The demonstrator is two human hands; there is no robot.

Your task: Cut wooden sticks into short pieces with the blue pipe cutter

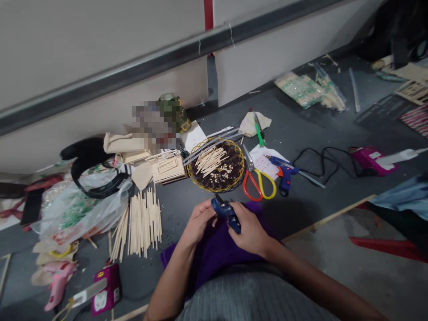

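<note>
Down on the dark floor mat (301,133), a seated person works over the lap, seen from above.

- Right hand (249,229): fingers wrapped snug round the handles of a blue-handled tool (227,213), thumb on top. Firm, closed grasp.
- Left hand (197,220): fingers curled in, tips meeting the tool's front end. Whether they pinch it or some small piece there, I cannot tell; the tips are hidden behind the tool.
- The tool sits between both hands, above a purple cloth (214,254) spread over the lap, just this side of the basket. Its dark nose points toward the basket.

Round about:
- Yellow-rimmed wire basket (189,171) just beyond the hands, holding short pale sticks and dark bits.
- Red and yellow scissors (256,178) lie right of the basket, touching its edge.
- Blue glue gun (284,171) beside the scissors, partly on a sheet of paper; a black cable (321,162) loops off to a pink box (371,159).
- Long wooden sticks (143,223) in a loose row left of the hands.
- Clear plastic bag (83,209) further left, crumpled, with a black strap over it.
- Pink power strip (105,290) and a pink glue gun (58,283) near the lower left corner.
- Green-handled cutter (259,131) rests on a cloth scrap beyond the basket.
- Wrapped stick packets (307,89) lie well apart, by the wall.
</note>
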